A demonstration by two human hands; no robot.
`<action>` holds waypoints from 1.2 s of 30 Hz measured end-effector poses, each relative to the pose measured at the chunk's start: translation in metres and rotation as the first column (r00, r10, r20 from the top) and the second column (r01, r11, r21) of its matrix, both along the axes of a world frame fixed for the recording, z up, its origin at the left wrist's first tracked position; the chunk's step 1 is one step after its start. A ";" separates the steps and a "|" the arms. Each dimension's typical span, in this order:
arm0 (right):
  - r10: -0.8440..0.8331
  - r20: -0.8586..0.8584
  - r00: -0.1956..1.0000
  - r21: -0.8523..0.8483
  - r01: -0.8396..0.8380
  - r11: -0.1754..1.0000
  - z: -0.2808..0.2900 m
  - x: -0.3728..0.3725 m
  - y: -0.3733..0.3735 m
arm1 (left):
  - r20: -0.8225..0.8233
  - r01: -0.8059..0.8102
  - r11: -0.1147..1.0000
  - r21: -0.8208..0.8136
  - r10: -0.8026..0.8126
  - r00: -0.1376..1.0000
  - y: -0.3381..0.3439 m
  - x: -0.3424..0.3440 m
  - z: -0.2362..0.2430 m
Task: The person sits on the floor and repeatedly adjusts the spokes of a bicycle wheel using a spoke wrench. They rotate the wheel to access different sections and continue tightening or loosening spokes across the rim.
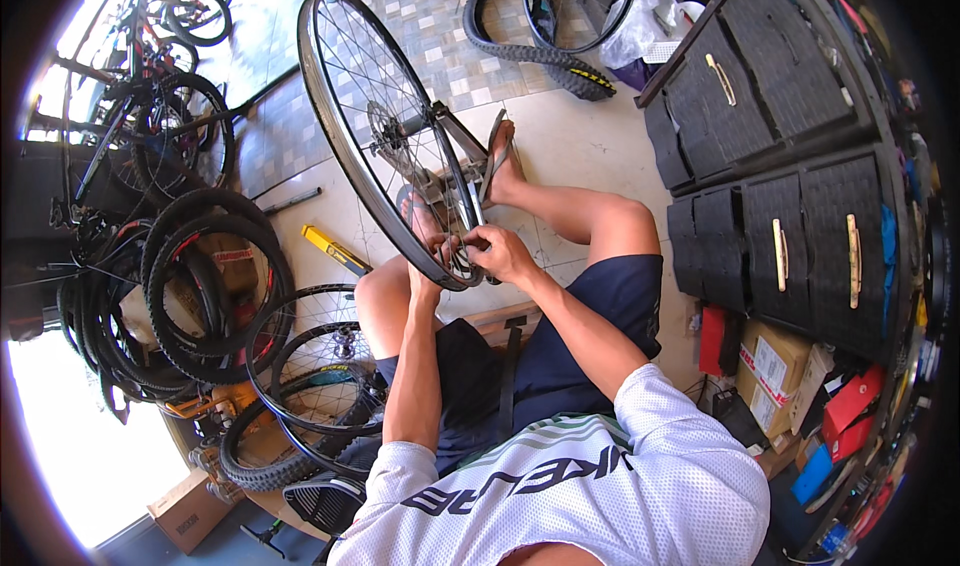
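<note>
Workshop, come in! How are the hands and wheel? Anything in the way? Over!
Left hand and right hand at near edge of wheel; exact grip too small to tell. Wheel roughly upright. Nothing seen blocking; yellow bar lies to the left, apart.

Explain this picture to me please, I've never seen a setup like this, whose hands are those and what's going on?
There is no robot here, just a person's two bare hands. The single picture comes from a wide fisheye camera worn on their head, looking down, so straight edges bend near the rim.

The left hand and right hand meet at the near end of a spoked bicycle wheel; any small part between the fingers is too small to tell.

On the floor lie a yellow tool and, further off, a knobby tire. More tires are gathered at the left, and dark drawers stand at the right.
</note>
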State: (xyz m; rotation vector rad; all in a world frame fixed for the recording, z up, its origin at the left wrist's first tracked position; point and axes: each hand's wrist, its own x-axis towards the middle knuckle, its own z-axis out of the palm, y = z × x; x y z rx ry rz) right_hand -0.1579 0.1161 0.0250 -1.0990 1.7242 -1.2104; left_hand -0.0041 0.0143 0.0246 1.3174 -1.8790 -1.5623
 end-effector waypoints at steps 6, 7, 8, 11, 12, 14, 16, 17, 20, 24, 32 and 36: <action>-0.126 0.104 0.987 0.042 0.122 0.992 -0.005 0.006 -0.004 | -0.143 0.000 0.985 0.175 0.026 0.989 0.000 0.000 0.000; -0.122 0.090 0.988 0.082 0.114 0.990 -0.006 0.005 -0.004 | -0.198 0.001 0.977 0.214 0.043 0.979 0.003 -0.003 0.001; -0.117 0.078 0.990 0.121 0.108 0.987 -0.008 0.004 -0.004 | -0.252 0.004 0.968 0.251 0.061 0.966 0.004 -0.004 0.002; -0.117 0.037 0.992 0.079 0.114 0.990 -0.013 -0.002 -0.004 | -0.236 0.012 0.965 0.261 0.051 0.970 0.004 -0.009 0.001; -0.121 0.023 0.992 0.037 0.120 0.992 -0.015 -0.004 -0.004 | -0.209 0.014 0.976 0.216 0.032 0.977 0.003 -0.009 -0.001; -0.082 0.100 0.992 0.024 0.080 0.996 -0.012 -0.001 0.000 | -0.147 0.012 0.992 0.127 0.007 0.989 0.001 -0.005 -0.003; -0.036 0.113 0.993 0.019 0.035 0.999 -0.003 0.006 0.002 | -0.113 -0.025 0.995 0.098 0.036 0.993 0.001 0.001 -0.006; -0.023 0.079 0.997 0.021 0.022 1.000 0.000 0.007 0.002 | -0.101 -0.034 0.996 0.084 0.042 0.994 0.001 -0.001 -0.006; 0.006 -0.101 0.995 0.025 -0.004 1.000 0.007 0.004 0.003 | -0.054 -0.053 0.998 0.041 0.055 0.997 0.003 -0.003 -0.007; 0.047 -0.107 0.993 0.036 -0.043 0.998 0.010 0.004 0.001 | 0.137 0.174 0.959 -0.222 -0.146 0.980 -0.016 0.014 -0.025; -0.009 -0.168 0.986 -0.040 0.002 0.999 0.011 0.007 0.003 | 0.161 0.301 0.817 -0.492 -0.254 0.954 -0.014 0.014 -0.060; 0.032 -0.100 0.995 -0.075 -0.039 0.996 0.011 0.007 0.002 | 0.188 0.168 0.981 -0.101 -0.147 0.971 -0.010 0.004 -0.037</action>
